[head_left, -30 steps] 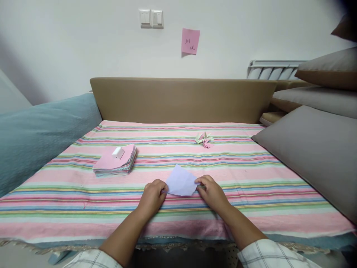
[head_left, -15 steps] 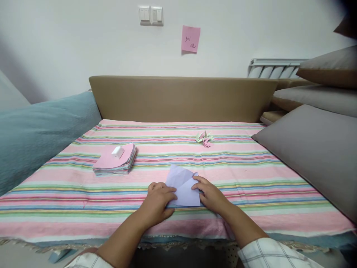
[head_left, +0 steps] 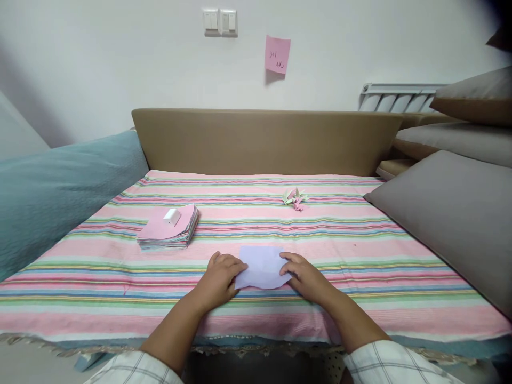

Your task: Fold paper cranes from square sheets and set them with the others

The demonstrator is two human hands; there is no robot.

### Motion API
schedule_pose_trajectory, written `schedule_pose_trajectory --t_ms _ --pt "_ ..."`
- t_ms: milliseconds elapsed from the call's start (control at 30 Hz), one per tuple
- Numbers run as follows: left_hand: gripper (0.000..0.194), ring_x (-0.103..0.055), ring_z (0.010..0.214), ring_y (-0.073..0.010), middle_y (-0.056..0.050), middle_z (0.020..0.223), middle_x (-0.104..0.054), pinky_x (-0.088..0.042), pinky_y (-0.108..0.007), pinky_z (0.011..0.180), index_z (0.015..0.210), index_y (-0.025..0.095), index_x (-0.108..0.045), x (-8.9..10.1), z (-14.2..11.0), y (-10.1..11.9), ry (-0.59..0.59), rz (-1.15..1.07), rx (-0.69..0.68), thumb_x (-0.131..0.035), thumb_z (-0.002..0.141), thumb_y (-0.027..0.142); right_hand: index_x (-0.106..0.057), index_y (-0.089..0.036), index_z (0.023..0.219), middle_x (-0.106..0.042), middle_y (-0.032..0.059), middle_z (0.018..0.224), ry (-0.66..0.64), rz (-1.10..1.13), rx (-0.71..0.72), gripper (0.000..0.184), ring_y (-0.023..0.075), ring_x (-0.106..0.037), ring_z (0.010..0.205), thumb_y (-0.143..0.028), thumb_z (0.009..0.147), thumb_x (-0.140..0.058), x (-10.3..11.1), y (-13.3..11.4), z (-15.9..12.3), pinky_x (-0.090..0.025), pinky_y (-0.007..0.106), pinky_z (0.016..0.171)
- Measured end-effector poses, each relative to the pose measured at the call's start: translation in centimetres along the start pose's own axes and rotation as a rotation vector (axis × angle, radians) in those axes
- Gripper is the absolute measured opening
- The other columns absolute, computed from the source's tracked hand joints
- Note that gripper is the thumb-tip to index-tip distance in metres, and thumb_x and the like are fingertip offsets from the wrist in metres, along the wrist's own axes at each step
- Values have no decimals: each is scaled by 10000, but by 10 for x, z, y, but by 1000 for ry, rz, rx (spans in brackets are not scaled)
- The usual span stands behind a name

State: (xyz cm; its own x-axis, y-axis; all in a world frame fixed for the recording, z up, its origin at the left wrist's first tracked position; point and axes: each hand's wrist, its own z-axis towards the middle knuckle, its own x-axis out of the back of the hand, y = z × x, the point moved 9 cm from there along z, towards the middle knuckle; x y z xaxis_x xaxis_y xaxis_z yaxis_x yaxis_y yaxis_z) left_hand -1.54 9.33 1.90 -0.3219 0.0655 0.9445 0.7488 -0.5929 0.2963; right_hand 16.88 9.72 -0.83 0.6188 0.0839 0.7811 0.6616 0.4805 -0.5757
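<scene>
On your far left a soft blue-green blanket (head_left: 60,186) lies along the edge of the bed (head_left: 360,240), which has a cloth with pink, green and blue stripes. Next comes a neat pile of square papers (head_left: 168,228), pink on top, with a small white block (head_left: 172,216) sitting on it. Your left hand (head_left: 219,277) now rests flat on the left edge of the pale purple paper (head_left: 262,266), fingers loosely spread and pressing down. A moment ago that paper stuck up with a pointed flap; now it lies flat and smooth on the stripes, close to you. Your right hand (head_left: 304,274) presses its right edge, fingers bent and close together. Farther back, a few tiny folded paper shapes (head_left: 295,197) in green and pink sit in a small bunch. On your right lean big smooth grey cushions (head_left: 448,213)
</scene>
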Motion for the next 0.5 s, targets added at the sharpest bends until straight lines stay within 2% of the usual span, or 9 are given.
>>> schedule_pose_trajectory --t_ms 100,200,333,400,500 --pt "284 -530 974 -220 -49 991 -655 -235 -453 982 988 266 -659 -3 7 -7 61 -2 46 -565 739 168 -672 -221 876 -490 90 1273 -8 -7 -49 312 224 -454 1185 -29 670 -538 -1 6 0 -369 403 977" --pt "213 -547 933 -208 -37 935 -666 -271 -423 954 914 259 -684 -5 10 -12 101 -7 79 -600 735 180 -677 -215 880 -487 101 1273 -14 -12 -75 269 233 -450 1186 -69 682 -570 0 8 -1 -365 399 979" --pt "100 -558 909 -202 -20 881 -670 -279 -414 939 820 250 -689 -1 9 -14 138 22 119 -608 765 273 -678 -195 828 -486 116 1277 -1 1 -111 127 243 -447 1187 -250 775 -577 3 10 -1 -359 406 979" --pt "103 -557 900 -206 -19 883 -671 -302 -399 908 751 233 -679 1 9 -16 155 39 144 -619 759 316 -664 -179 768 -494 120 1271 11 5 -122 184 245 -450 1181 -317 807 -548 4 10 0 -365 405 972" --pt "209 -555 846 -200 -23 854 -667 -350 -353 813 622 197 -630 3 9 -20 185 49 180 -622 753 360 -644 -171 731 -523 112 1234 43 4 -133 231 239 -478 1137 -339 828 -518 4 10 3 -385 394 947"
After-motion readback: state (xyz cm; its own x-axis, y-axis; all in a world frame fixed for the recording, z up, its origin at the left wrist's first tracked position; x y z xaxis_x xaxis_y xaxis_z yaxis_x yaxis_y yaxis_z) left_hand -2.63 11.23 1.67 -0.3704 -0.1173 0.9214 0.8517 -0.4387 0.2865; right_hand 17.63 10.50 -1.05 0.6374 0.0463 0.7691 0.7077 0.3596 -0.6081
